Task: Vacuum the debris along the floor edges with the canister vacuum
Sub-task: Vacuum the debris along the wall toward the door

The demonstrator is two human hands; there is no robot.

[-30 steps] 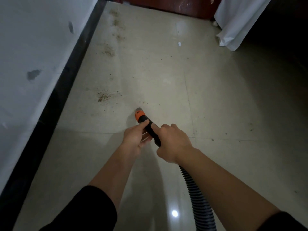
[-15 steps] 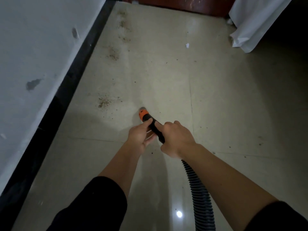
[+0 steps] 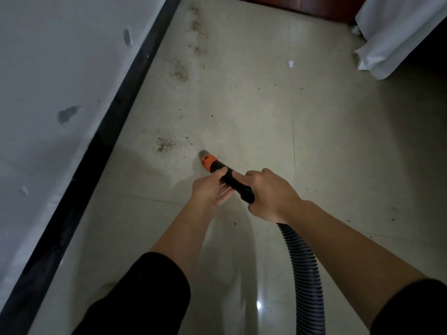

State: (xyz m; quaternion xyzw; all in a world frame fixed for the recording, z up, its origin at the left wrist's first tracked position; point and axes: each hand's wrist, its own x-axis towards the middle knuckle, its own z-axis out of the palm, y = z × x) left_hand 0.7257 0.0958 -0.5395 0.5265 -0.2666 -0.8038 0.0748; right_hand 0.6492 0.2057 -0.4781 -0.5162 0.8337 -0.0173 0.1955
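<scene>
**A:** Head view: where's the vacuum?

**B:** The canister itself is out of frame. Only the ribbed hose (image 3: 304, 274) and the black wand (image 3: 235, 183) show. The orange-collared nozzle (image 3: 208, 161) sits low over the tiled floor (image 3: 338, 153), near the closest debris patch (image 3: 165, 143) but to its right, not on it.

**A:** And the grip?

**B:** The right hand (image 3: 271, 194) is wrapped round the wand's rear end. The left hand (image 3: 210, 189) holds it further forward, thumb on top and fingers curled underneath.

**A:** What could go wrong?

**B:** More grit (image 3: 180, 72) lies farther along the black skirting (image 3: 116, 117). Sweeping too far out from the wall would probably leave that strip behind. A fast pass could scatter loose grains rather than lift them. The trailing hose might also snag and tug the nozzle off line.

**A:** The white scrap (image 3: 290, 64)?

**B:** It's well apart, mid-floor. I'd guess it could clog the narrow mouth.
</scene>
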